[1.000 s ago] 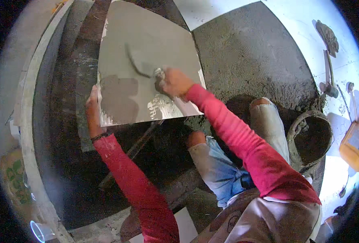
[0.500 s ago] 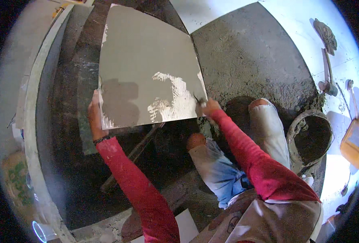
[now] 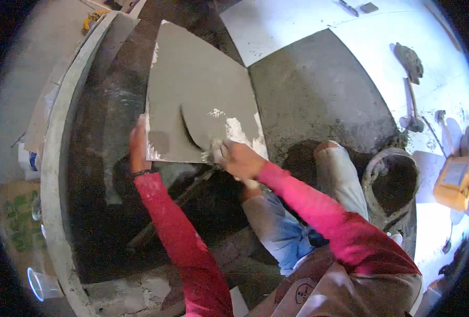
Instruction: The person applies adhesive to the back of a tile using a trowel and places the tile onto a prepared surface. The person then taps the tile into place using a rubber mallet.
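Note:
A large tile (image 3: 236,132) is tilted up in front of me, its back mostly coated with smooth grey adhesive (image 3: 197,68). Bare white patches show at its lower right and along its edges. My left hand (image 3: 138,141) grips the tile's lower left edge, its fingers partly hidden behind it. In my right hand (image 3: 242,160) is a trowel (image 3: 188,132), closed round the handle near the tile's lower edge. The dark, thin blade lies against the adhesive, seen nearly edge-on.
Right of the tile spreads a bed of grey mortar (image 3: 319,84), bordered by white floor tiles (image 3: 277,31). By my knee stands a mortar bucket (image 3: 369,185). Farther right are a mallet (image 3: 414,122) and a yellow container (image 3: 453,182). A raised curb (image 3: 54,195) runs along the left.
My right hand has moved left with the trowel, from the tile's lower right corner to its lower middle. Adhesive now covers more of the white patch. My left hand keeps its hold.

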`<state>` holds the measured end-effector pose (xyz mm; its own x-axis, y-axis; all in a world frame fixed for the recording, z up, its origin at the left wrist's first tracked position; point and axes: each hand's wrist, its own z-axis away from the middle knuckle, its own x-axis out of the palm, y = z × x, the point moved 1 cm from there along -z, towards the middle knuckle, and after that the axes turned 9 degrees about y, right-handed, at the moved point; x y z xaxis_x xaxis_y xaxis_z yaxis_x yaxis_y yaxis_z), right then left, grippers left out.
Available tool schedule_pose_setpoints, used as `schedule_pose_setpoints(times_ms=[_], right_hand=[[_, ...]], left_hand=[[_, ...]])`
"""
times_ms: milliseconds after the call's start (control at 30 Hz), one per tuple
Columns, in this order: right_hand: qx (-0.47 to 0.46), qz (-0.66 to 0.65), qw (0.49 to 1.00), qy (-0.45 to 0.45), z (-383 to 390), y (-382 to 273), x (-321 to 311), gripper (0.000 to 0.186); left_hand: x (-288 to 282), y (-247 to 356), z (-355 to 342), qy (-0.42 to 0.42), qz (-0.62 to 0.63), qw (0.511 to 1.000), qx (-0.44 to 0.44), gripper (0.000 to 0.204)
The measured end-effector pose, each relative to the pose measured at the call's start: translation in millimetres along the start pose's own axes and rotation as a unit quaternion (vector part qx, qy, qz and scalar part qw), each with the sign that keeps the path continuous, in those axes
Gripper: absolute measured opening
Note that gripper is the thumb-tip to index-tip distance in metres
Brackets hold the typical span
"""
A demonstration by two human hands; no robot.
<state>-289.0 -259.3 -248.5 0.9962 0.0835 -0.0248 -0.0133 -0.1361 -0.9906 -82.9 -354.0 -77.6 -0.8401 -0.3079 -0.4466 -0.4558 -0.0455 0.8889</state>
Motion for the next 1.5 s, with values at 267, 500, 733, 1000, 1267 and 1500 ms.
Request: schedule_pose_setpoints(times_ms=[267,500,733,1000,1267,1500], right_hand=[[0.103,0.451,0.887,0.016,249,11,-265,0.033],[0.375,0.635,0.674,0.042,376,-16,-365,0.04],[0.279,0.542,0.785,0.109,431,93,-339,0.036],[0.659,-0.081,0.72,0.202,439,92,-265,0.03],[0.411,-0.574,0.602,0.373,356,93,-261,0.037],[0.326,0.239,0.903,0.145,413,68,-319,0.039]], left_hand=[[-17,-18,-15,-0.014,-0.15,0.987,0.052,0.066],[-14,-10,-18,0.014,-0.096,0.992,0.083,0.067],[-24,-14,-26,0.023,-0.087,0.992,0.091,0.067],[-21,-18,-30,0.028,-0.08,0.992,0.094,0.068],[-22,-11,-39,0.042,-0.068,0.991,0.107,0.068],[-12,-11,-35,0.037,-0.075,0.992,0.096,0.069]])
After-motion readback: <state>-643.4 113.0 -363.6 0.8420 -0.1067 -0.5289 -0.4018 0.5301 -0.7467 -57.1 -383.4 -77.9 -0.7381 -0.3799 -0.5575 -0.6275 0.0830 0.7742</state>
